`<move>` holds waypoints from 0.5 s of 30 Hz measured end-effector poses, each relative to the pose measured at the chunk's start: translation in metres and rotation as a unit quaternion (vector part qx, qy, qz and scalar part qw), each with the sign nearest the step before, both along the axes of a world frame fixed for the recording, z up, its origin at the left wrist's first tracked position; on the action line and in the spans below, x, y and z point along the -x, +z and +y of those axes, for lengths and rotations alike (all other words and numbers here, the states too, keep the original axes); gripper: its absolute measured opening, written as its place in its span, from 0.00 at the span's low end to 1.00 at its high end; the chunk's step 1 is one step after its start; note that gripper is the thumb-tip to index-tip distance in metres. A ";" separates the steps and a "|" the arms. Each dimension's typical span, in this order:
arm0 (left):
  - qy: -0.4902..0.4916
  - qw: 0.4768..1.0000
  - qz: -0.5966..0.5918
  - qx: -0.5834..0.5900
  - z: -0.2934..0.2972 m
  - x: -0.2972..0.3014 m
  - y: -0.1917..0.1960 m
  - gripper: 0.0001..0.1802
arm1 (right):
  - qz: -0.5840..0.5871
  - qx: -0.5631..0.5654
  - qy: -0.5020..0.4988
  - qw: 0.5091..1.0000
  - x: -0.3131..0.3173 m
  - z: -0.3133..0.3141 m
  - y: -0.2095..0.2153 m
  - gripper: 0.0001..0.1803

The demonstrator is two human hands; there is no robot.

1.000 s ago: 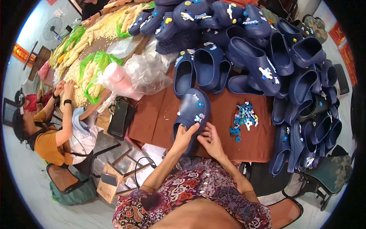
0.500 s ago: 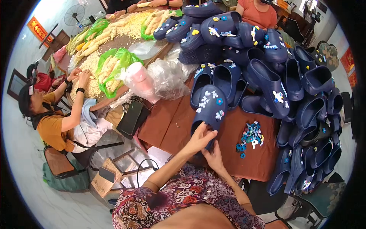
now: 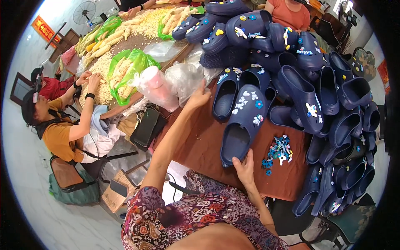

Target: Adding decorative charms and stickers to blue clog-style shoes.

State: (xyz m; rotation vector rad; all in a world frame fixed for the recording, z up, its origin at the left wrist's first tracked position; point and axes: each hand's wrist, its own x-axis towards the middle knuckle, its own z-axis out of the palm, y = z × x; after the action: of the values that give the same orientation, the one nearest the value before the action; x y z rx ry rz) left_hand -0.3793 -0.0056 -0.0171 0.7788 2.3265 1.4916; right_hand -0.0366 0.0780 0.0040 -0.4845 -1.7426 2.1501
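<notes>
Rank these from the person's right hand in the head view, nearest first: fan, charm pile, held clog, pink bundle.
From the right hand:
1. Held clog: touched at the heel.
2. Charm pile: to the hand's right.
3. Pink bundle: upper left.
4. Fan: far upper left.

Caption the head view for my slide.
Right hand holds a decorated navy clog; left hand near a plastic bag.

Floral garment (image 3: 208, 208) in purple, white and red, paisley swirls and rounded blossoms, loose left sleeve (image 3: 143, 210) in matching print, bare left hand (image 3: 201, 97), bare right hand (image 3: 244, 167)
</notes>
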 end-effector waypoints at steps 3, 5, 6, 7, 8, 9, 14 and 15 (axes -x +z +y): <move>0.049 0.995 0.037 0.084 0.000 -0.001 -0.002 0.45 | -0.013 0.010 -0.010 1.000 -0.008 -0.001 -0.004 0.31; 0.071 0.979 0.106 0.160 -0.006 0.000 -0.020 0.49 | -0.018 0.017 -0.017 1.000 -0.008 0.000 -0.006 0.30; 0.077 0.978 0.106 0.164 -0.019 0.004 -0.032 0.49 | -0.022 0.016 -0.005 1.000 -0.004 -0.002 -0.003 0.29; 0.069 0.973 0.129 0.177 -0.027 0.005 -0.039 0.49 | -0.027 0.014 0.005 1.000 0.000 -0.002 -0.002 0.28; 0.063 0.968 0.152 0.190 -0.034 0.007 -0.046 0.49 | -0.028 0.016 0.008 0.999 0.008 -0.003 -0.001 0.28; 0.061 0.968 0.150 0.191 -0.033 0.005 -0.047 0.49 | -0.021 0.019 0.027 0.999 0.018 -0.001 -0.001 0.28; 0.034 0.986 0.093 0.133 -0.027 0.009 -0.034 0.28 | -0.002 0.040 0.064 0.997 0.092 -0.001 -0.009 0.28; 0.037 0.986 0.092 0.134 -0.030 0.016 -0.037 0.28 | -0.002 0.040 0.068 0.997 0.108 -0.003 -0.012 0.28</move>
State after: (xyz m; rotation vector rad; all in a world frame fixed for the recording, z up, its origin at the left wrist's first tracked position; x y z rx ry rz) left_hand -0.3954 -0.0352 -0.0540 0.7944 2.6476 1.1396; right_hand -0.1447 0.0752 -0.0084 -0.4009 -1.7418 2.3209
